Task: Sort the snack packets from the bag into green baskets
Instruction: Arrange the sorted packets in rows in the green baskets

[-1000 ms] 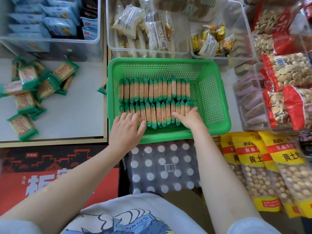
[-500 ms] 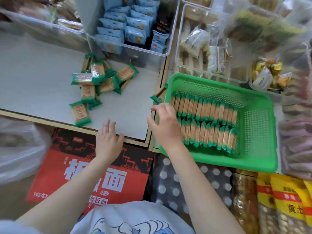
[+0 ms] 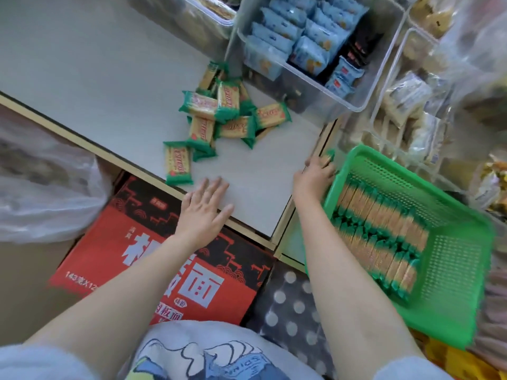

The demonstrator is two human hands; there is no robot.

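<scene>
Shelf board, pale grey and wood-edged, now fills the upper left as the view has swung leftward since a second ago, pushing the green perforated plastic basket to the right edge, where its far side blurs. Inside it, 2 packed rows of green-ended biscuit packets stand on edge. Clear plastic bin above holds pale blue wrapped snacks; neighbouring bins at upper right are too smeared to read. Red and black printed carton sits below the shelf, beside a translucent plastic bag cut off at the left. Loose pile of green-and-tan snack packets lies on the shelf board, well apart from the basket. Left hand, earlier on the basket rim, now hovers fingers spread over the shelf's front edge, near the closest packet. Right hand has left the rows and touches a stray packet wedged beside the basket's left corner; its grip is hidden.
</scene>
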